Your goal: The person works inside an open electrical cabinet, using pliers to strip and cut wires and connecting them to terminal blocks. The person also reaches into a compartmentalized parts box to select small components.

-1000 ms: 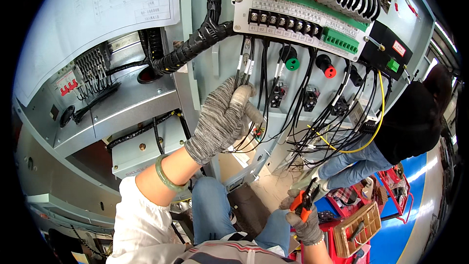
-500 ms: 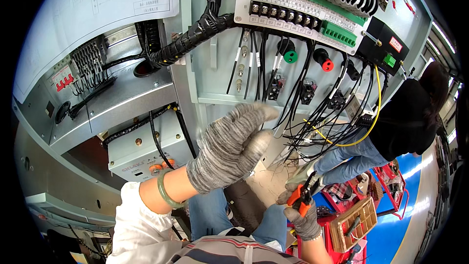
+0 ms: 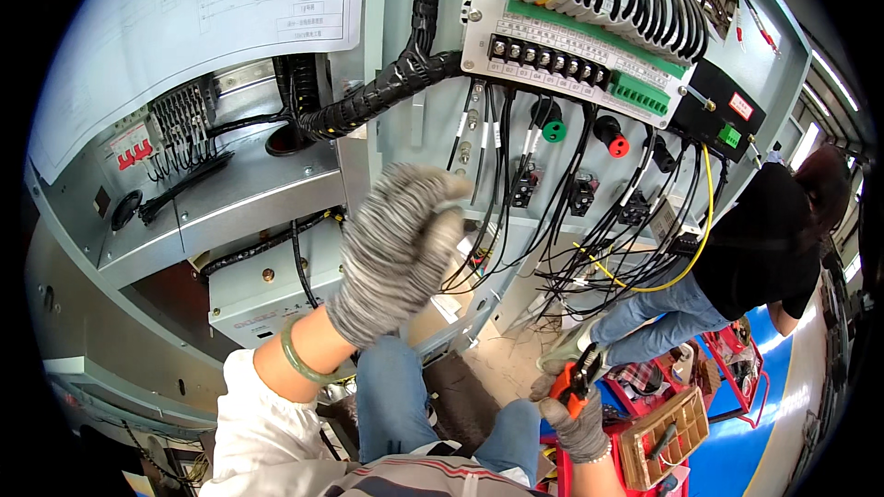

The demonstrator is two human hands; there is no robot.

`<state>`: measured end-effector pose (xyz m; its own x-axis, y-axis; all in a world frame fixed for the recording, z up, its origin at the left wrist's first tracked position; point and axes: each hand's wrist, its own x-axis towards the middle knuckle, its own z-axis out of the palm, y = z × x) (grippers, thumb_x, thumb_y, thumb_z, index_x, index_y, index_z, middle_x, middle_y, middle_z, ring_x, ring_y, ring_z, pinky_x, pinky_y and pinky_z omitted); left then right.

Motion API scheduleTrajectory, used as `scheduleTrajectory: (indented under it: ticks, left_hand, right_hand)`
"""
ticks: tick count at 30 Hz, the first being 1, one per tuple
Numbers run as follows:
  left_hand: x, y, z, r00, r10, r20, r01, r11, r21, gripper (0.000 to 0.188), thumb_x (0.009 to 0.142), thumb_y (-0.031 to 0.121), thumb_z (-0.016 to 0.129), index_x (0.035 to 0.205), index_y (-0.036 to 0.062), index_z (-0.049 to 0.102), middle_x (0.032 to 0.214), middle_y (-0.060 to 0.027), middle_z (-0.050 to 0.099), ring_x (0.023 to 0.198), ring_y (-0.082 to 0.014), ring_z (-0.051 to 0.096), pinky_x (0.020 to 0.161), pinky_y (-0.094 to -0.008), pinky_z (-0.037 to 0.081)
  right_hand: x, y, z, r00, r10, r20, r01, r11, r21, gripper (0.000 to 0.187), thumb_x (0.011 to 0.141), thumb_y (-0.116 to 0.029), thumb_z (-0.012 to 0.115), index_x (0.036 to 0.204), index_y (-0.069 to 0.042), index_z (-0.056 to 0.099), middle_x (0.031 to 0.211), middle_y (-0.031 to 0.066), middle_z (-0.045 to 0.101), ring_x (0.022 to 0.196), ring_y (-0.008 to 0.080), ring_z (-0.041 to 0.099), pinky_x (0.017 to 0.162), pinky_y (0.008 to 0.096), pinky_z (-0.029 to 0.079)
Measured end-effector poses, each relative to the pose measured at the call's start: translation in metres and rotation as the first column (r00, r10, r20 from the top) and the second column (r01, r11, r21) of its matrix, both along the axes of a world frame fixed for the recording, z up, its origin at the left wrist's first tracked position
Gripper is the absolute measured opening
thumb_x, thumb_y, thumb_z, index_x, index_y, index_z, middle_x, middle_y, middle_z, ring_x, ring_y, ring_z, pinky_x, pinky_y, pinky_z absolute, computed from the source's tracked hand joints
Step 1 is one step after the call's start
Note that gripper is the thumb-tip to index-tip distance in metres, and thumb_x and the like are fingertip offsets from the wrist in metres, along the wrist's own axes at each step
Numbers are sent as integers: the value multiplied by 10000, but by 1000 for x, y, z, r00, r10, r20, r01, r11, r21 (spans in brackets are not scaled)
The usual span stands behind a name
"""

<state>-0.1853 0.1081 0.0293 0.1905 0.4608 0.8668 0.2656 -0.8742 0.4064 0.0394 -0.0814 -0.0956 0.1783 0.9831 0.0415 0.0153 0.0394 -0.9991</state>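
Note:
My left hand (image 3: 394,262), in a grey knit glove, is raised in front of the open metal cabinet. Its fingers curl toward the thumb; whatever may be between them is hidden. Black wires (image 3: 497,258) hang just to its right, some bending down toward the thumb. At the lower right, my right hand (image 3: 582,433), also gloved, is closed around orange-handled pliers (image 3: 573,396), their dark jaws pointing up. Above hangs a white terminal board (image 3: 571,37) with rows of black and green terminals. Below it are a green button (image 3: 552,132) and a red button (image 3: 618,145).
A paper diagram (image 3: 193,28) covers the cabinet's upper left. A thick black cable bundle (image 3: 378,92) crosses the middle. A yellow wire (image 3: 707,212) loops at right. Another person (image 3: 760,230) stands there, near red tool trays (image 3: 737,359) and a wooden divided box (image 3: 665,442).
My left hand has moved left, away from the middle of the hanging wires, and its fingers have curled more. My right hand keeps the pliers in about the same place. The view has shifted slightly.

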Motion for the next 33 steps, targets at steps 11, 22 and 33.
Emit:
scheduleTrajectory:
  ticks: [11, 22, 33]
  left_hand:
    - [-11, 20, -6, 988, -151, -46, 148, 987, -60, 303, 796, 15, 558, 1081, 98, 621, 950, -125, 635, 819, -289, 624, 731, -344, 520]
    - [-6, 27, 36, 990, -47, -133, 87, 945, 315, 225, 717, 84, 696, 941, 66, 677, 842, -84, 643, 761, -221, 619, 710, -329, 510]
    - [6, 35, 37, 919, -347, 188, 374, 917, -139, 168, 782, 104, 679, 918, 10, 649, 823, -104, 636, 741, -195, 605, 704, -302, 486]
  right_hand:
    - [7, 26, 44, 956, -31, 293, -28, 980, 197, 572, 743, -314, 730, 1181, -19, 511, 892, 37, 590, 796, 115, 552, 710, 259, 465]
    - [-15, 90, 145, 480, -477, 736, -96, 806, 585, 553, 636, -94, 668, 1153, -14, 492, 918, 107, 596, 785, 202, 582, 746, 312, 478]
    - [-34, 115, 182, 113, -643, 758, -142, 745, 652, 601, 619, -221, 757, 1141, -25, 532, 862, 159, 567, 789, 323, 571, 679, 402, 475]
